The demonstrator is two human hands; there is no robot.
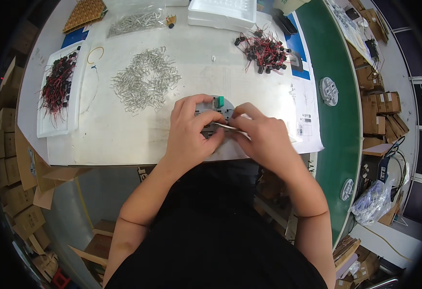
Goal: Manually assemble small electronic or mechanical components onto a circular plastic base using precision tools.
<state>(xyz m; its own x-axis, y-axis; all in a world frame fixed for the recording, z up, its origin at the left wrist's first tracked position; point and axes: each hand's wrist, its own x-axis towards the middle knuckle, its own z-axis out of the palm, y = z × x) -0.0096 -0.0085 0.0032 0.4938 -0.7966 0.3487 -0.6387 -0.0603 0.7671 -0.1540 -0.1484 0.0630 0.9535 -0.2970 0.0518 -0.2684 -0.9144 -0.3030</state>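
left hand (191, 130): I pinched a metal clip (223, 126) onto the grey jig (210, 107), table centre.
right hand (264, 137): fingers closed on the clip's other end.
clip pile (146, 79): at 10 o'clock of the jig.
wired parts (264, 49): at 1 o'clock.
step: probably seating the clip; next needed a firm, level press.

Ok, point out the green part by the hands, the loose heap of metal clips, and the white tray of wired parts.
Green part (218, 101), head view, its top face.
Metal clips (146, 79), head view, heap's middle.
White tray (44, 129), head view, bare near end.

Shiny metal clips (146, 79); matt grey plastic jig (210, 111); glossy white tray (42, 126).
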